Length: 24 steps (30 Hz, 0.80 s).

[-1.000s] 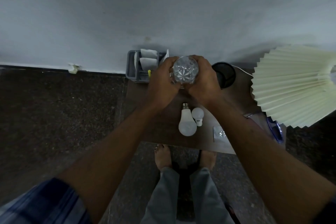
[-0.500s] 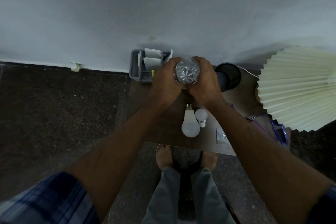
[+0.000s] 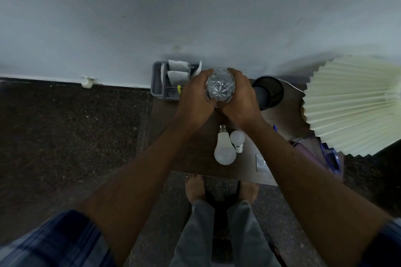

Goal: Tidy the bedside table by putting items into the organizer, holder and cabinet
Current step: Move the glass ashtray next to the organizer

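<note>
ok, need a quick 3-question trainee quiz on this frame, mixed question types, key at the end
1. True or false: only the left hand holds the clear glass.
2. Which lies nearest the table's front edge?
A. the grey organizer
B. the large white bulb
C. the black holder
3. Fill in: the small bulb lies directly to the ____ of the large one, as the camera sees it.

Key:
1. False. The right hand grips it too, one hand on each side.
2. B. The organizer and the holder stand at the back, by the wall.
3. right.
</note>
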{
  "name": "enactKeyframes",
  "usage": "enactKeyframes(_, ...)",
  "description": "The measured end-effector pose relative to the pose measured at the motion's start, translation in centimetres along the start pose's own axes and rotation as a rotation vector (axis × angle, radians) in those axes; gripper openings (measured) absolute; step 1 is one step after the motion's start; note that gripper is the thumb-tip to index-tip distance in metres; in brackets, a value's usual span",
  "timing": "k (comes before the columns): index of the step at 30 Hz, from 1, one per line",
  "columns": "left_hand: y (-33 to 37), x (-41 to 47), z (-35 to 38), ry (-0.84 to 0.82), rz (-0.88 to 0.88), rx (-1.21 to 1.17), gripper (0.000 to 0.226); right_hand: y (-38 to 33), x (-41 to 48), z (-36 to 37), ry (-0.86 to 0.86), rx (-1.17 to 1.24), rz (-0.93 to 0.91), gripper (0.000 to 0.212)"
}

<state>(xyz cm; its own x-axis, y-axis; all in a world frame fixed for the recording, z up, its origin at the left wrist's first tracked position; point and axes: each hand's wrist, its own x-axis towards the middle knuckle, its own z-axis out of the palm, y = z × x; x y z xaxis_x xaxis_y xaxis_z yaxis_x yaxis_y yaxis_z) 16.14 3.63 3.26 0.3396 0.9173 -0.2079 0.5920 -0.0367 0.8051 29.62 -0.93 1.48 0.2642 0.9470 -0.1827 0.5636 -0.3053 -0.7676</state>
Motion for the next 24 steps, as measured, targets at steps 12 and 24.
enactKeyframes(12, 0.8, -2.0, -0.5, 0.074, 0.013, -0.083, 0.059, 0.7, -1.8, -0.6, 0.063, 0.103, 0.059, 0.088)
enactKeyframes(24, 3.4, -6.3, 0.9, 0.188, -0.003, -0.166, 0.045, 0.0, -6.0, -3.2, 0.164, 0.276, 0.058, 0.066)
